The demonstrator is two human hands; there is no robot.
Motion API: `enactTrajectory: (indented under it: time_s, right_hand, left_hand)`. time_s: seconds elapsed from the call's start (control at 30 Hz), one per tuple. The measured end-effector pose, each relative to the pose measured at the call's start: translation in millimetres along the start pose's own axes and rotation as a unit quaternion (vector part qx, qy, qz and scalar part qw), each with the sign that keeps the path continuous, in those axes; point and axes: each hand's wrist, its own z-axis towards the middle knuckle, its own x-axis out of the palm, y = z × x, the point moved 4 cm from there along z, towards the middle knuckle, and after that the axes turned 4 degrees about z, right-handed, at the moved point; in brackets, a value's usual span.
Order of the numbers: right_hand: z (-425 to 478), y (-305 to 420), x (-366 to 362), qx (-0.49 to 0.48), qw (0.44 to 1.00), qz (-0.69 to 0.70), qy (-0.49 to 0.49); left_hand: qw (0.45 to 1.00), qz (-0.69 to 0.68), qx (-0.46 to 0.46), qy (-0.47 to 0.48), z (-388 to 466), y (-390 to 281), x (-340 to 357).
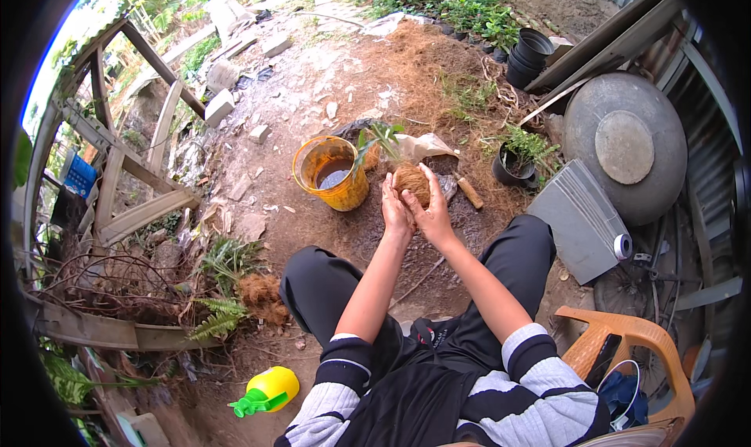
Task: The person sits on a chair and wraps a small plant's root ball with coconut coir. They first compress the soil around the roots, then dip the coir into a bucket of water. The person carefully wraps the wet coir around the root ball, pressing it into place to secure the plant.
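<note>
Between my palms is a brown ball of coconut fibre (412, 183), with a green leafy plant (381, 139) rising from its top. My left hand (396, 209) cups the ball's left and lower side. My right hand (431, 206) wraps its right side, thumb across the front. A yellow bucket (346, 197) of murky water stands just left of the ball. Behind it lie a pale crumpled sheet (425, 146) and dark plastic. To the right, a wooden handle (470, 193) rests on the ground; the tool's other end cannot be made out.
A yellow and green spray bottle (273, 390) lies at lower left, below a fern and fibre clump (262, 297). At right are a potted fern (513, 165), grey sheets (578, 221), a large round vessel (625, 148) and an orange plastic chair (639, 324). Wooden framing (146, 171) stands left.
</note>
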Motion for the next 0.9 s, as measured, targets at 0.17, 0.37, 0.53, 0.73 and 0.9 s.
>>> enactTrajectory:
  time_s: [0.17, 0.37, 0.53, 0.73, 0.9]
  right_hand:
    - [-3.8, -41.4, -21.2, 0.107, 0.984, 0.134, -0.055]
    - [-2.4, -13.4, -30.1, 0.048, 0.999, 0.001, 0.005]
    - [-6.3, 10.3, -17.6, -0.006, 0.999, 0.006, 0.039]
    - [-6.0, 1.8, -3.2, -0.003, 0.999, 0.02, 0.03]
    - [-0.5, 11.6, -0.4, -0.043, 0.979, -0.177, 0.092]
  left_hand:
    - [0.976, 0.21, -0.001, 0.055, -3.6, -10.8, 11.1]
    - [0.955, 0.292, 0.06, 0.017, 0.2, -23.6, 7.0]
    - [0.963, 0.257, 0.017, 0.077, -3.5, -9.2, 12.8]
    - [0.989, 0.122, -0.026, 0.076, -2.5, -0.2, 6.3]
    - [0.996, 0.013, -0.07, 0.051, 3.9, 6.9, -6.1]
